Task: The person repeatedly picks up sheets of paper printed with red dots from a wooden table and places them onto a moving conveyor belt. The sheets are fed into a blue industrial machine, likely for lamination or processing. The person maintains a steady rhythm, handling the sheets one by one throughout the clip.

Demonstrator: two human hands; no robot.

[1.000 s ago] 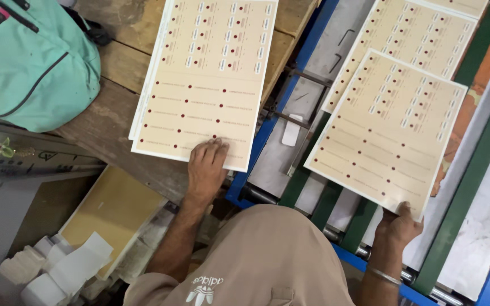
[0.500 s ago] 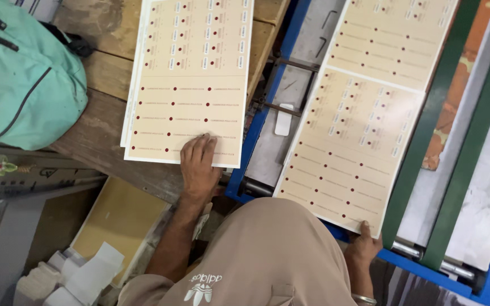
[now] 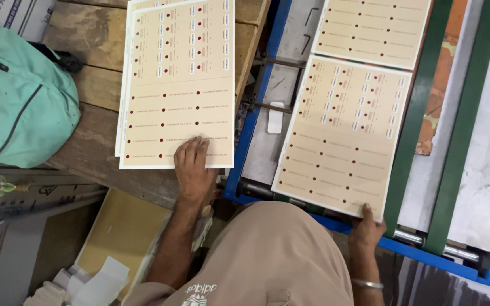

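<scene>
Left hand (image 3: pixel 193 167) presses stacked sheets (image 3: pixel 178 85); right hand (image 3: pixel 367 229) grips machine sheet (image 3: pixel 344 133).

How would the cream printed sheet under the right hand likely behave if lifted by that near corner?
The printed sheet is thin and wide, so it would probably sag. It lies flat, suggesting light card. The right hand pinches only its edge, so it may slide easily on the machine bed.

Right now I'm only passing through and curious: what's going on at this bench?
A person is handling cream printed sheets. The left hand lies flat on the bottom edge of the stack of sheets on the wooden bench. The right hand holds the near corner of a single sheet lying on the blue-framed machine, with another sheet farther along it. A green backpack sits beside the stack.
</scene>
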